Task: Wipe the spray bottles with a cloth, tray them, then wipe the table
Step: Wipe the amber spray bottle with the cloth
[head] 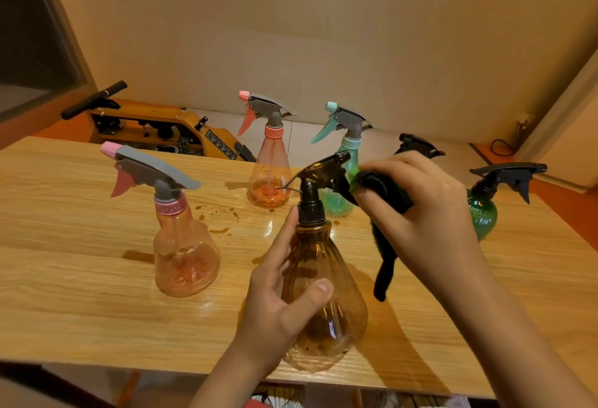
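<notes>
My left hand (284, 297) is wrapped round the belly of the amber bottle (323, 294), thumb across its front and forefinger laid up to the collar. I judge that grip is there to stop the bottle turning while the top is rubbed. My right hand (420, 213) grips the black cloth (385, 213), bunched against the bottle's trigger head, with a loose tail hanging down to the bottle's right. The bottle leans at the near edge of the desk (81, 262); I cannot quite tell whether its base rests there. A pink bottle (184, 245) stands to its left, a second pink one (268, 178) and a teal bottle (343, 174) behind it, and a green bottle (482, 210) off to its right. Brown splashes (220, 216) lie behind it to the left, for wiping later. No tray shows.
</notes>
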### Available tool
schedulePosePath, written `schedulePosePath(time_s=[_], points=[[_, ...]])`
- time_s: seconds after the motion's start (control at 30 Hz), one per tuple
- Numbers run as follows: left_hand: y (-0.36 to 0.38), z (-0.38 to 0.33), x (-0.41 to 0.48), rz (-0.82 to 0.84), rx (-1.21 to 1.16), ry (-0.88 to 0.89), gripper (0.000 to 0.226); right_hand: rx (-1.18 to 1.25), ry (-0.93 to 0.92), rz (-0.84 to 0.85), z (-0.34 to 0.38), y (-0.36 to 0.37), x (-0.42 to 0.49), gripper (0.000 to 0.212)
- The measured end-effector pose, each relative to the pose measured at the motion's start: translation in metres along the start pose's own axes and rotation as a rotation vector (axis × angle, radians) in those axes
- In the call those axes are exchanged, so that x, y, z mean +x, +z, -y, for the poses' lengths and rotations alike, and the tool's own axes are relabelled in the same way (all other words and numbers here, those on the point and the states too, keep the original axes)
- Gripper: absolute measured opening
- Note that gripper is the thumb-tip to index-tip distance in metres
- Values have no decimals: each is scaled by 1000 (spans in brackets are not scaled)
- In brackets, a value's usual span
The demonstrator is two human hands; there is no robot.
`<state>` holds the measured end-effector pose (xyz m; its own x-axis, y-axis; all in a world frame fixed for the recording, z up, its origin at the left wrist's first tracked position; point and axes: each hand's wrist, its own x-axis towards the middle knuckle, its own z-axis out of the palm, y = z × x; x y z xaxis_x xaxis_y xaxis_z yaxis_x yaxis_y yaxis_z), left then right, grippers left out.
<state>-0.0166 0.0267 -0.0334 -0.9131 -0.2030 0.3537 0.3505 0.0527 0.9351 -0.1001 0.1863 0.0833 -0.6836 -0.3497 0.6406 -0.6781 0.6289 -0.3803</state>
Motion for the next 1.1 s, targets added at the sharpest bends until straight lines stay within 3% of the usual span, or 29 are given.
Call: schedulePosePath(time_s=[0.13, 0.47, 0.63, 0.83, 1.03, 1.1], points=[[1, -4, -1, 1, 32, 19, 79, -19, -29, -82, 3, 11, 11, 27], [-2, 1, -1, -4, 20, -2, 81, -58, -58, -34, 2, 30, -8, 30], [0, -1, -1, 1, 35, 31, 79, -36, -36, -144, 1, 27, 4, 26], [-2, 4, 1, -26, -28, 25, 82, -50, -113, -2, 13, 47, -19, 30], [3, 3, 0, 13, 3, 45, 80, -11, -49, -197, 5, 31, 8, 26], [2, 3, 1, 3, 0, 46, 80, -16, -49, -133, 7, 31, 9, 27]])
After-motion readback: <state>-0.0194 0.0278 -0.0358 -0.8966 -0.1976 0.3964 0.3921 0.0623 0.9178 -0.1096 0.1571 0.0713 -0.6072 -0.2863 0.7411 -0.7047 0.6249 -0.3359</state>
